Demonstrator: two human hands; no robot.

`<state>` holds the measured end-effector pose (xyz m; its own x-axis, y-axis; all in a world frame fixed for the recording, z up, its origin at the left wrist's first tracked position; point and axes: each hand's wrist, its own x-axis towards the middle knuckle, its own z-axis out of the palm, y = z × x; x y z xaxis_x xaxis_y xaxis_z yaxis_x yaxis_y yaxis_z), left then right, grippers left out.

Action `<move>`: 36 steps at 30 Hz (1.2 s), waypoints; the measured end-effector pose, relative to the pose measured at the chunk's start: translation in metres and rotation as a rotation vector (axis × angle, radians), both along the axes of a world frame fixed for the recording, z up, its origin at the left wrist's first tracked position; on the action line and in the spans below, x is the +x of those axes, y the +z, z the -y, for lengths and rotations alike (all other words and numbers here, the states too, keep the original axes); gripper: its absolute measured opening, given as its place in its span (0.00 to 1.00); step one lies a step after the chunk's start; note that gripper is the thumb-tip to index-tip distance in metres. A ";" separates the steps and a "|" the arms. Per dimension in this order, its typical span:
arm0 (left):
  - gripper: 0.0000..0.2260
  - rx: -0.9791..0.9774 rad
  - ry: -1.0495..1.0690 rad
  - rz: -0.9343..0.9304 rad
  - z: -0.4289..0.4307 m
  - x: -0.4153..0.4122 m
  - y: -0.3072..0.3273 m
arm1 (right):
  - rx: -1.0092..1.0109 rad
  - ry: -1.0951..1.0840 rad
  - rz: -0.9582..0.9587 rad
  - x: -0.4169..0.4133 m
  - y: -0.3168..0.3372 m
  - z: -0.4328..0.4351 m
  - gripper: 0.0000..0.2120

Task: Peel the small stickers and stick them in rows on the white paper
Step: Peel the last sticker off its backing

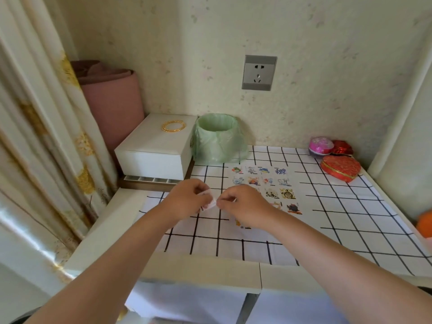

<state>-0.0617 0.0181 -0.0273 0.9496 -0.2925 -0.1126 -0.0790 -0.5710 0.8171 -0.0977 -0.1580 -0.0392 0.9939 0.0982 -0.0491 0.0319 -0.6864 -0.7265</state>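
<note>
A white paper (258,175) lies on the checked tablecloth (350,218), with several small picture stickers (287,194) stuck on it in rows. Just left of the paper, my left hand (187,199) grips a small bent sticker piece (209,203) with red print. My right hand (243,206) pinches the edge of that same piece with thumb and forefinger. My right hand covers the lower left part of the paper. One more sticker (239,222) peeks out under my right wrist.
A bin with a green bag (217,139) stands behind the paper. A white box (154,148) with gold bangles (174,126) sits at the back left. Heart-shaped tins (340,168) and an orange (425,224) are on the right. A wall socket (259,72) is above.
</note>
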 end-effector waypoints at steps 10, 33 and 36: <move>0.08 -0.216 -0.025 0.019 0.038 -0.010 0.019 | 0.233 -0.129 -0.059 -0.012 0.036 0.040 0.07; 0.03 -0.460 0.042 -0.004 0.105 -0.013 0.042 | 0.141 -0.233 0.429 -0.014 0.043 0.092 0.03; 0.02 -0.459 0.036 0.023 0.105 -0.014 0.040 | 0.246 -0.230 0.313 -0.015 0.050 0.094 0.03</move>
<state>-0.0760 -0.0872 0.0129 0.9608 -0.2740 0.0423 -0.0871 -0.1535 0.9843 -0.1131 -0.2518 0.0104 0.9545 -0.1557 0.2545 0.1431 -0.5097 -0.8484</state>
